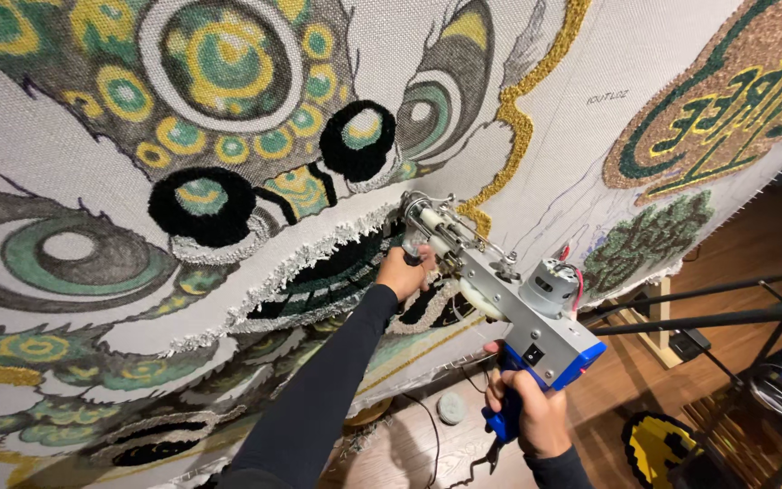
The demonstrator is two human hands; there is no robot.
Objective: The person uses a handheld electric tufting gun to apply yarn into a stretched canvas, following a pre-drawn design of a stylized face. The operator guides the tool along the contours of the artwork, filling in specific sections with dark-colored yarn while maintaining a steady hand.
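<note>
Pressing the tufting gun [500, 294] to the stretched cloth [554, 118], we clamp left hand [402, 272] on its front grip, right hand [531, 412] around the blue handle; eyes and mouth tufted, white patches remain.

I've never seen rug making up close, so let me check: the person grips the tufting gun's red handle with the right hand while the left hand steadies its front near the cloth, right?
Nearly. The head view shows the tufting gun's handle is blue, not red. The right hand does grip that handle, and the left hand steadies the front near the cloth.
</note>
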